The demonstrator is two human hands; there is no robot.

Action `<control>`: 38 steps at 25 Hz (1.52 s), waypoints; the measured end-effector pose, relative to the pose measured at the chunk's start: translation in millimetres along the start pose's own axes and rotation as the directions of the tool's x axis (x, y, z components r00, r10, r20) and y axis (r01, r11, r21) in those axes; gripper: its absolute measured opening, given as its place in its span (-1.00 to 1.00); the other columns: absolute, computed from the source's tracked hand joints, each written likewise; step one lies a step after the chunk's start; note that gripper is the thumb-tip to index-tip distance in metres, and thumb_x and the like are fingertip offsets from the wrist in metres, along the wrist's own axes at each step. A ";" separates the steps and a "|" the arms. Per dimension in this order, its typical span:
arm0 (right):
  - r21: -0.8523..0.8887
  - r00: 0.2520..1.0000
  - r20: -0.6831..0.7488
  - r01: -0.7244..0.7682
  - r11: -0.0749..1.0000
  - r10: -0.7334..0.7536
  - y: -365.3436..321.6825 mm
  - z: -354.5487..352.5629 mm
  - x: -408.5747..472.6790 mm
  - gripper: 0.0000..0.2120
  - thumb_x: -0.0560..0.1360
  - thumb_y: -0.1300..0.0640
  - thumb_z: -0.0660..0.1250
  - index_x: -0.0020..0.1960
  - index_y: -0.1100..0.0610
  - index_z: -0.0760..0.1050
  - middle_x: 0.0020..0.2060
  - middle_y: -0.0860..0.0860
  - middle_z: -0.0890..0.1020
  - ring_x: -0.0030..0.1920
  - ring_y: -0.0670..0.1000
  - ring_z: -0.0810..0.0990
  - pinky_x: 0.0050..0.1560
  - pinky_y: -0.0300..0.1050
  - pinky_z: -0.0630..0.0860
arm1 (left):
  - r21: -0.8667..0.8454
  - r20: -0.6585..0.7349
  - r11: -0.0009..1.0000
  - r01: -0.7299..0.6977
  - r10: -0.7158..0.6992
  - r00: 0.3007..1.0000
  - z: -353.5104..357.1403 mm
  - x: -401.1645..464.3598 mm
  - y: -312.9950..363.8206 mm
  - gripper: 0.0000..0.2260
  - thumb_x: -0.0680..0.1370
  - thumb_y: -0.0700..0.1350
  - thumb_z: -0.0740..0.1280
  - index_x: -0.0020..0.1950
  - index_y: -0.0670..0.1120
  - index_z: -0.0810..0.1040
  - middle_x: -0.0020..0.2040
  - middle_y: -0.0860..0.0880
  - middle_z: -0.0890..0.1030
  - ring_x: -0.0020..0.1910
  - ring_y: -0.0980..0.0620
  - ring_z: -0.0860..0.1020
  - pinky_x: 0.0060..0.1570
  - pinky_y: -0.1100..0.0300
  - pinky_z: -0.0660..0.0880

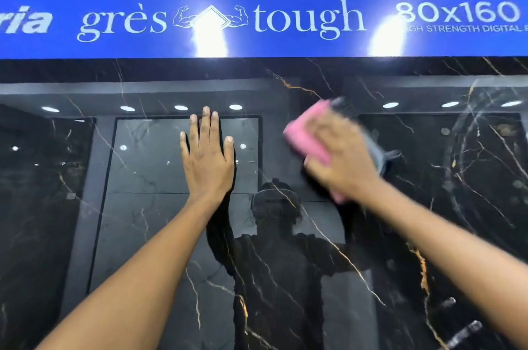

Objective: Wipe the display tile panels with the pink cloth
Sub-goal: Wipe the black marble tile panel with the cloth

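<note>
A glossy black marble tile panel with gold and white veins fills the view in front of me. My left hand lies flat on it, fingers spread and pointing up, holding nothing. To its right, my right hand presses a folded pink cloth against the upper part of the panel. The hand and cloth are blurred by motion. The cloth sticks out past my fingers toward the upper left, and a bit shows under my wrist.
A blue sign band reading "grès tough 80x160" runs across the top above the panel. The shiny surface mirrors ceiling lights, other tile displays and a person's dark outline.
</note>
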State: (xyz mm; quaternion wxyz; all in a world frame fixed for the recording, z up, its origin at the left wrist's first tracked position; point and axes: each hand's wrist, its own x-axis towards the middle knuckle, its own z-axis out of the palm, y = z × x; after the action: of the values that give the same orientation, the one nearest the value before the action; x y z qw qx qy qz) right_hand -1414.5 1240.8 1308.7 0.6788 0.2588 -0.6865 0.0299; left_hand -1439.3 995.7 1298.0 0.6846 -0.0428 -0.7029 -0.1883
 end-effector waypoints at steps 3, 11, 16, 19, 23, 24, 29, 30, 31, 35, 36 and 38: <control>-0.027 0.866 0.229 0.462 0.886 -0.445 -7.2 0.1 -48.4 -0.39 0.33 -0.06 0.22 0.34 0.11 0.51 0.37 0.05 0.48 0.42 0.09 0.35 0.40 0.02 0.21 | -0.103 0.002 0.991 0.088 -0.089 0.996 1.0 -31.9 27.6 -0.51 0.65 -0.02 0.07 0.58 -0.10 0.18 0.60 -0.01 0.11 0.59 -0.09 0.00 0.52 -0.08 -0.12; -0.087 0.963 -0.101 -0.261 0.962 0.252 57.0 -30.1 -9.7 -0.31 0.29 -0.05 0.12 0.38 0.15 0.44 0.43 0.19 0.38 0.46 0.20 0.29 0.42 0.19 0.24 | 0.064 0.069 0.994 -0.087 0.083 0.994 18.7 -102.1 28.7 -0.46 0.66 0.10 -0.10 0.60 -0.09 0.00 0.62 -0.05 -0.02 0.59 -0.13 -0.09 0.53 -0.07 -0.12; 0.063 0.717 0.273 0.652 0.756 -0.641 -24.5 1.9 -120.9 -0.41 0.36 0.03 0.26 0.37 0.14 0.47 0.42 0.12 0.40 0.51 0.08 0.22 0.52 0.05 0.13 | 0.058 0.049 0.993 -0.098 0.095 0.994 19.8 -102.8 29.1 -0.46 0.65 0.06 -0.04 0.59 -0.14 0.10 0.61 -0.08 0.06 0.58 -0.17 -0.01 0.51 -0.10 -0.06; -0.101 0.935 0.078 0.354 0.930 -0.347 38.9 -15.1 -56.1 -0.39 0.29 0.10 0.33 0.34 0.18 0.49 0.36 0.16 0.45 0.46 0.07 0.31 0.48 -0.01 0.15 | 0.053 0.051 0.993 -0.101 0.098 0.994 19.3 -104.9 28.5 -0.46 0.65 0.07 -0.06 0.60 -0.13 0.06 0.61 -0.07 0.03 0.59 -0.15 -0.05 0.52 -0.06 -0.11; -0.048 0.975 -0.166 -0.158 0.986 0.148 49.3 -25.2 -21.5 -0.40 0.31 0.12 0.26 0.36 0.20 0.47 0.37 0.19 0.45 0.43 0.20 0.36 0.44 0.12 0.22 | 0.031 0.051 0.995 -0.091 0.090 0.995 18.7 -104.4 31.4 -0.46 0.65 0.07 -0.07 0.60 -0.12 0.05 0.61 -0.06 0.02 0.59 -0.14 -0.06 0.53 -0.05 -0.12; -0.044 0.990 -0.128 -0.066 0.997 0.060 28.2 -16.0 -46.6 -0.38 0.28 0.13 0.27 0.35 0.21 0.47 0.36 0.19 0.46 0.41 0.19 0.37 0.44 0.12 0.22 | 0.029 0.049 0.995 -0.091 0.089 0.995 18.8 -103.8 31.8 -0.46 0.65 0.07 -0.06 0.60 -0.12 0.06 0.61 -0.07 0.03 0.59 -0.15 -0.05 0.53 -0.07 -0.10; 0.247 0.500 0.382 0.755 0.607 -0.777 -61.2 -3.8 -218.7 -0.48 0.43 0.16 0.22 0.40 0.19 0.43 0.41 0.13 0.42 0.49 0.11 0.25 0.52 0.07 0.13 | 0.023 0.054 0.995 -0.099 0.098 0.994 17.7 -106.6 29.8 -0.46 0.65 0.05 -0.03 0.60 -0.13 0.07 0.61 -0.09 0.05 0.58 -0.17 -0.02 0.53 -0.11 -0.05; 0.256 0.489 0.374 0.763 0.594 -0.788 -43.4 -4.7 -206.9 -0.50 0.46 0.16 0.19 0.40 0.19 0.42 0.40 0.14 0.43 0.48 0.10 0.27 0.51 0.08 0.14 | 0.022 0.051 0.995 -0.099 0.098 0.994 18.1 -107.8 30.1 -0.46 0.65 0.05 -0.03 0.61 -0.13 0.07 0.61 -0.08 0.05 0.58 -0.17 -0.02 0.53 -0.10 -0.05; 0.164 0.614 0.314 0.716 0.678 -0.724 -22.9 -6.2 -180.6 -0.50 0.44 0.17 0.21 0.38 0.18 0.42 0.36 0.15 0.48 0.45 0.10 0.32 0.49 0.08 0.19 | 0.023 0.048 0.995 -0.099 0.098 0.994 18.3 -108.4 30.6 -0.46 0.65 0.04 -0.03 0.61 -0.12 0.07 0.61 -0.08 0.05 0.58 -0.16 -0.03 0.53 -0.09 -0.06; -0.097 0.996 -0.058 0.065 0.993 -0.071 42.9 -29.1 -73.4 -0.37 0.27 0.19 0.29 0.36 0.19 0.47 0.34 0.17 0.49 0.41 0.17 0.36 0.46 0.01 0.18 | 0.012 0.056 0.995 -0.101 0.100 0.993 16.8 -106.2 31.7 -0.47 0.66 0.03 -0.01 0.61 -0.12 0.07 0.61 -0.08 0.04 0.59 -0.15 -0.04 0.53 -0.05 -0.11; -0.090 0.997 -0.079 0.002 0.996 -0.010 32.8 -23.5 -82.2 -0.36 0.26 0.20 0.28 0.36 0.19 0.48 0.36 0.16 0.46 0.43 0.16 0.34 0.49 -0.01 0.15 | 0.003 0.057 0.995 -0.095 0.095 0.994 15.6 -107.0 31.7 -0.48 0.66 0.02 0.00 0.61 -0.12 0.07 0.61 -0.08 0.05 0.59 -0.15 -0.04 0.53 -0.04 -0.11; -0.037 0.992 0.035 0.120 0.992 -0.119 -8.6 -3.6 -152.5 -0.35 0.24 0.18 0.28 0.34 0.21 0.49 0.37 0.16 0.44 0.45 0.13 0.31 0.52 -0.01 0.11 | -0.014 0.070 0.996 -0.083 0.084 0.994 14.8 -120.1 30.5 -0.49 0.67 0.00 0.00 0.60 -0.12 0.09 0.61 -0.08 0.07 0.58 -0.14 -0.01 0.54 -0.04 -0.08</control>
State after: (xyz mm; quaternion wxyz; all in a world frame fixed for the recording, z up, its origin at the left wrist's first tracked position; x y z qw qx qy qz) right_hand -1416.3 1282.8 1161.9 0.6731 0.2867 -0.6811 -0.0284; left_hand -1436.5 1052.5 1186.9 0.6664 -0.0825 -0.7231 -0.1619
